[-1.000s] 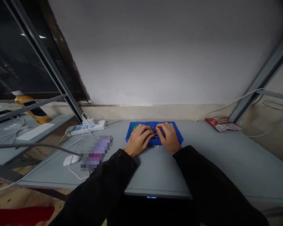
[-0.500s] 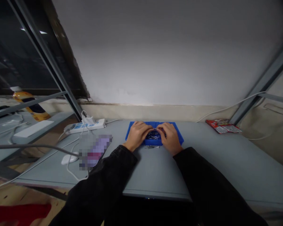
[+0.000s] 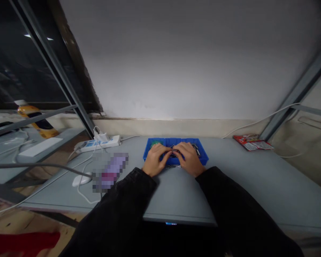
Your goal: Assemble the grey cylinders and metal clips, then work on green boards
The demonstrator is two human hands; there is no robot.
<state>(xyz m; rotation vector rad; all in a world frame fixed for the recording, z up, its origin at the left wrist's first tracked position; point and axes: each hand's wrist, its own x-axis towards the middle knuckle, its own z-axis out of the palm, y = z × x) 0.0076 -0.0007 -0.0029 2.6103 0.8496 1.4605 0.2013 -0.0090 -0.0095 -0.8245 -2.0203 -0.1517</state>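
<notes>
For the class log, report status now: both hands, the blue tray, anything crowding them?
Left hand and right hand meet over blue tray, fingers on small metal parts; grip unclear. Tray flat on grey table. Power strip well left.

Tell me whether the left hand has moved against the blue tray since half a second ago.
Yes. The left hand has slid back toward the near edge of the blue tray, uncovering its far-left compartment.
</notes>
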